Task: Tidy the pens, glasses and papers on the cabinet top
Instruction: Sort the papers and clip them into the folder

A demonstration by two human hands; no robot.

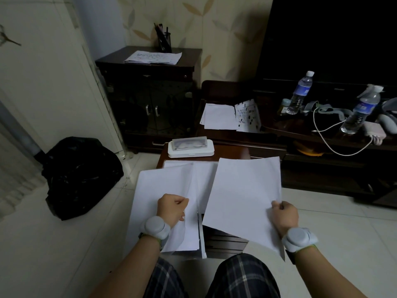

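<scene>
The left hand point(171, 208) hides its fingers under the paper stack point(163, 190); print on the far sheets point(153, 57) is too small to read; the glasses case point(190, 148) contents are blurred.

Small brown wooden stool top point(233, 151): near half buried under loose white paper sheets point(167, 190); flat white glasses case point(191, 148) blocks far left corner. Bare wood only at far right corner.

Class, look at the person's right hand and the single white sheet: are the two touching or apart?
Touching. The head view shows the right hand pinching the white sheet at its lower right edge, the thumb lying on top of the paper.
</scene>
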